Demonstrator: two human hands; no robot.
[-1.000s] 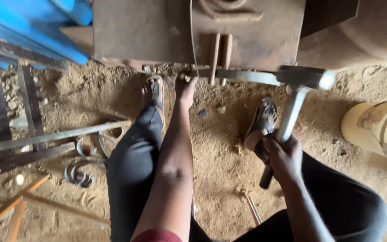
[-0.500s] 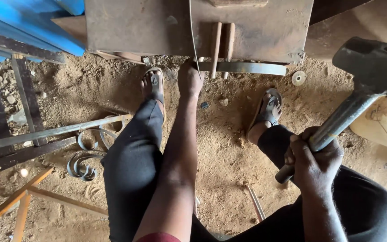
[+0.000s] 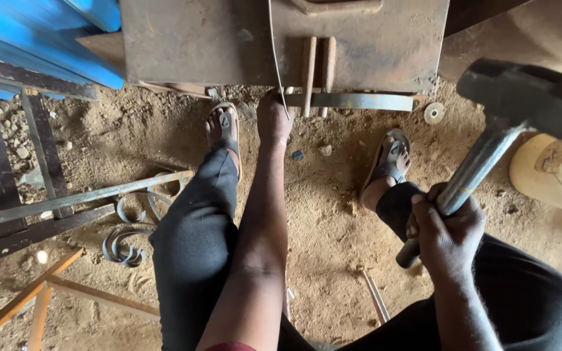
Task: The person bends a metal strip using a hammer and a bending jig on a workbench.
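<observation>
1. Since 0.5 s ago the hammer has stayed raised; its dark head sits a little lower and further left in view, and the right hand has barely moved. 1 s ago the head was down on the curved metal strip.
2. The left hand has kept its place at the strip's near end through all 3 views.
3. The right grip is closed tight around the lower part of the hammer handle, knuckles up, wrist over the right knee. The handle slants up and to the right, its butt end poking out below the fist.
4. The left arm reaches straight forward between the legs, the hand pressed down on the sandy floor at the foot of the rusty steel plate. Whether its fingers close on the strip I cannot tell.
5. The strip is a flat, grey, gently bent band lying along the plate's lower edge, threaded past 2 upright pegs.
6. A sandalled foot rests left of the hand, another to the right. Scrolled ironwork lies on the floor at left.
</observation>
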